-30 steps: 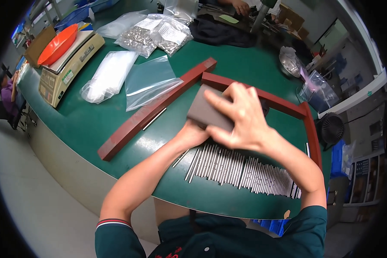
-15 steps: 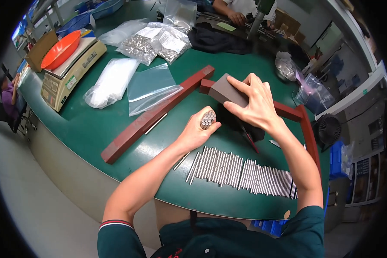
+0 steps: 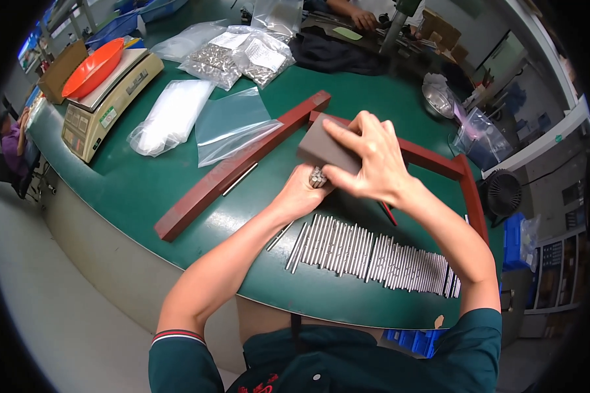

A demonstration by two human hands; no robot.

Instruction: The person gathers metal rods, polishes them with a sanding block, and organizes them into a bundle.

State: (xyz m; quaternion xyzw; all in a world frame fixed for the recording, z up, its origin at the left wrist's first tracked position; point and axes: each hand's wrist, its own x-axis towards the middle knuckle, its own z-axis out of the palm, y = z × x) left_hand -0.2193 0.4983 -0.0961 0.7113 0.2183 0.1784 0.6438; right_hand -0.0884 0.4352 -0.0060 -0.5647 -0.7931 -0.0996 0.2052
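Note:
My left hand (image 3: 297,195) is wrapped around a bundle of thin metal rods (image 3: 318,177), whose ends point up. My right hand (image 3: 379,157) grips a grey-brown rectangular block (image 3: 321,141) between thumb and fingers. The block is tilted over the far side of the bundle and hides part of the rod ends; whether it touches them I cannot tell. Nearer to me, many loose metal rods (image 3: 373,252) lie side by side in a long row on the green tabletop (image 3: 295,288). A dark thing with a red edge (image 3: 387,213) is mostly hidden under my right hand.
Dark red bars (image 3: 242,165) form an angled frame around the work area. At the left are a scale (image 3: 105,114) with an orange tray (image 3: 93,69) and clear plastic bags (image 3: 170,118). Bags of metal parts (image 3: 263,59) lie farther back. A black fan (image 3: 503,195) stands right. Another person's hand (image 3: 364,18) shows at the far side.
My right hand has brought the block left and toward me, from beyond the bundle to over its rod ends. My left hand stays nearly in place around the rods.

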